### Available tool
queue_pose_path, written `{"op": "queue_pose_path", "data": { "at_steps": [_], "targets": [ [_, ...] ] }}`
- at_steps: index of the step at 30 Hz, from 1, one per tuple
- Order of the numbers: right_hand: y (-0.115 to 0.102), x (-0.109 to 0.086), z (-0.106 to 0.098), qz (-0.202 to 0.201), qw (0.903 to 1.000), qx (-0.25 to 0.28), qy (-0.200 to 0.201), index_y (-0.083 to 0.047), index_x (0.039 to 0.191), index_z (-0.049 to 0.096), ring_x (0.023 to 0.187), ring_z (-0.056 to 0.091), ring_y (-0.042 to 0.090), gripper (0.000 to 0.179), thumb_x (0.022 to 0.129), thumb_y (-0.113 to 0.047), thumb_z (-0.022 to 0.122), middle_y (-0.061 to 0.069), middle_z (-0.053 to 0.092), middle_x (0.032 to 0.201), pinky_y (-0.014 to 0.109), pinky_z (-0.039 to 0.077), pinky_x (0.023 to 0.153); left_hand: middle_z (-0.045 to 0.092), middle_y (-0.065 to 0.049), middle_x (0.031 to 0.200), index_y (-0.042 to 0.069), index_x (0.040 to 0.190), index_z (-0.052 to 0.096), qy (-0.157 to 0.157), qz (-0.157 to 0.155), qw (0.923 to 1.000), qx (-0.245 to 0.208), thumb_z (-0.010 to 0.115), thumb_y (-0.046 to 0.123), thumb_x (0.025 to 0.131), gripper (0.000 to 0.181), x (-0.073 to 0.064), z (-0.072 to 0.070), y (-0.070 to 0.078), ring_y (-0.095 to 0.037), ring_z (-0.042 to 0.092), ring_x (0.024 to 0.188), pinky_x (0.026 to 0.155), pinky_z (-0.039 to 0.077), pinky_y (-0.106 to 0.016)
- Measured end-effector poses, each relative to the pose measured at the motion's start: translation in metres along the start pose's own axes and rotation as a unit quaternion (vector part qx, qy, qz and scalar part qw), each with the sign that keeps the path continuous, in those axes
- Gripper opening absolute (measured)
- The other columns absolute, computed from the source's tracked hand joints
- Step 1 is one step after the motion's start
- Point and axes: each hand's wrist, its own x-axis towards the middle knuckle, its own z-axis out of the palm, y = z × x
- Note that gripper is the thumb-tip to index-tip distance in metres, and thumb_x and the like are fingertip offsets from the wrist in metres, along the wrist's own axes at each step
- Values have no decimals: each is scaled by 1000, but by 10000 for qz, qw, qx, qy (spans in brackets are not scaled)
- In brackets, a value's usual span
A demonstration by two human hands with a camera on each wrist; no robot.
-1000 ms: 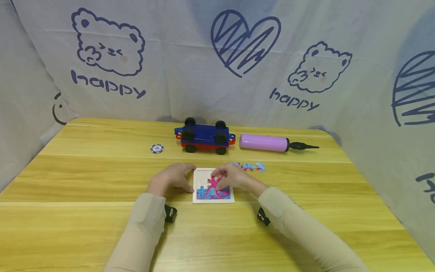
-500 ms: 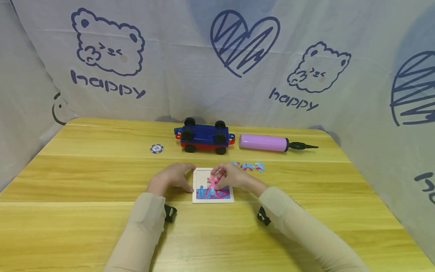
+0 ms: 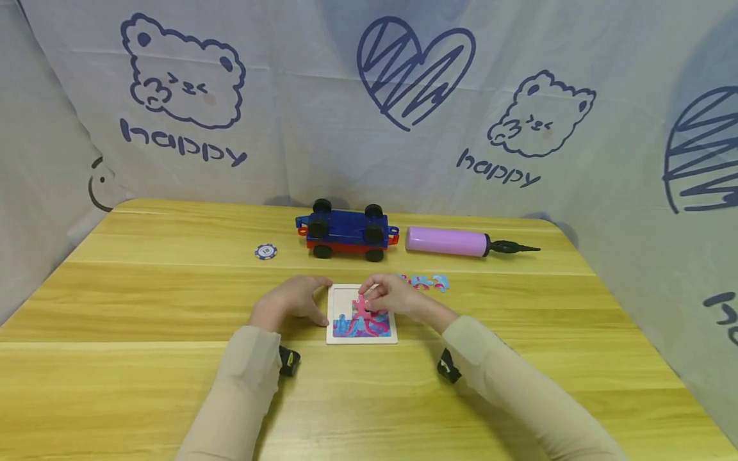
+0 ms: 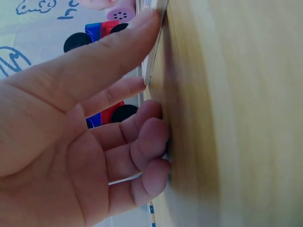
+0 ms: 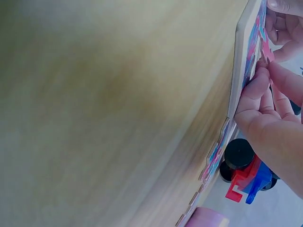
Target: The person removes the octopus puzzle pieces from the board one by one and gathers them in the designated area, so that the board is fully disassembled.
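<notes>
One pale cloth (image 3: 311, 147), printed with bears, hearts and the word "happy", hangs beyond the right hand's (image 3: 393, 296) grip, and a wooden table (image 3: 144, 390) spreads beneath it. Straight past the grip, slightly to its left, a blue wagon (image 3: 348, 225) lies wheels up on a red wagon (image 3: 348, 245). Past it to the right lies a purple pump (image 3: 446, 242) with a black nozzle pointing right. Directly under the grip is a square puzzle board (image 3: 362, 341), its lower part filled with blue and pink, its upper left bare. To the left of the grip, the left hand (image 3: 293, 299) has thumb and forefinger spread apart, touching the board's left edge. Loose puzzle pieces (image 3: 421, 282) lie just beyond the right hand, partly hidden by it; well off to the far left is a round chip (image 3: 266, 251). The right thumb and fingers pinch a pink piece (image 3: 361, 305), tilted up over the board.
</notes>
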Motion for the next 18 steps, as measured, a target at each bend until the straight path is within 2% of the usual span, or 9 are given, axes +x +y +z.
{"op": "queue_pose_path", "data": {
  "at_steps": [10,18],
  "targets": [
    [0,2,-1,124,9997,180,68,7,101,53,59,54,10,19,83,9,55,3,60,67,21,45,52,41,-16,133,5,132,43,-9,-32,10000,-30,76,21,72,70,-1,0,0,-34,35,122,101,27,-47],
    [1,-1,-8,-223,9993,285,-23,10,104,51,54,51,10,22,82,10,53,2,59,66,19,44,50,41,-16,133,4,131,43,34,-21,10000,-48,76,19,71,70,-1,1,0,-34,35,122,100,27,-47]
  ]
}}
